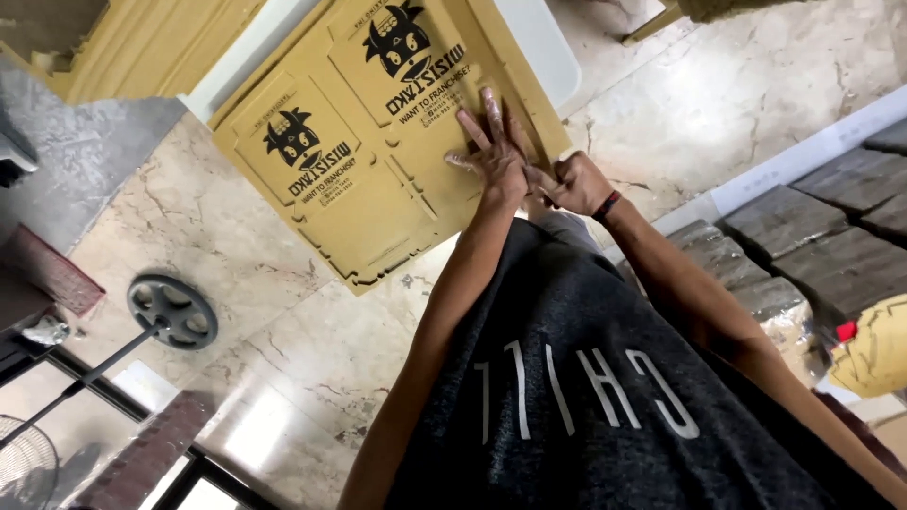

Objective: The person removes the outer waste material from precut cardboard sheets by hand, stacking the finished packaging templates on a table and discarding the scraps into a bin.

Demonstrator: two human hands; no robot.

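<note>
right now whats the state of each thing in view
cardboard box blank: unfolded, lying flat, printed side up
left hand: open, fingers spread, pressing flat on the blank
right hand: curled, gripping the blank's edge beside the left hand
stand fan: on the floor, too little shows to tell if it runs
round fan base: flat on the marble floor

Flat yellow die-cut carton sheet — black printed emblems — on the floor
</note>
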